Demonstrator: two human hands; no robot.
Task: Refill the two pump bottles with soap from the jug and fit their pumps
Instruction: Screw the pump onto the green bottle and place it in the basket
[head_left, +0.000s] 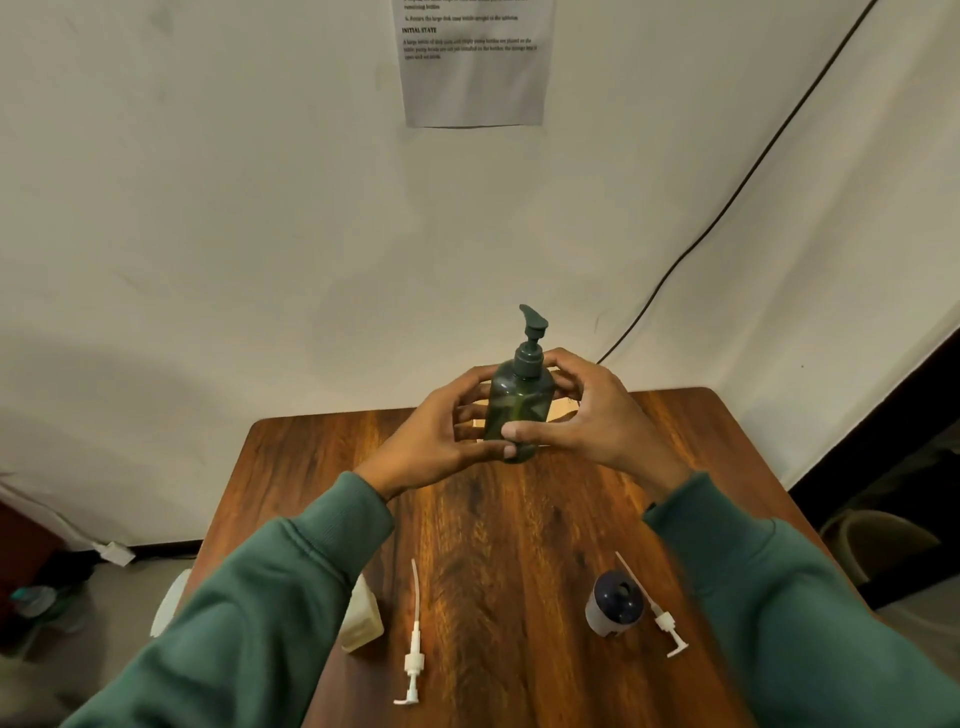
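Sleeves (291, 597) nearest; two loose white pumps (413, 660) lie well below the fingers. Left hand (436, 436) and right hand (587, 415) wrap the green bottle (519, 410), fingers curled round it, thumbs in front. Smooth plastic, likely slippery; grip mid-body.

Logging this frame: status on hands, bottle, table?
Left hand and right hand both on green pump bottle, pump fitted, upright. Two white pumps loose on table. Dark-capped bottle near right sleeve. Nothing blocking.
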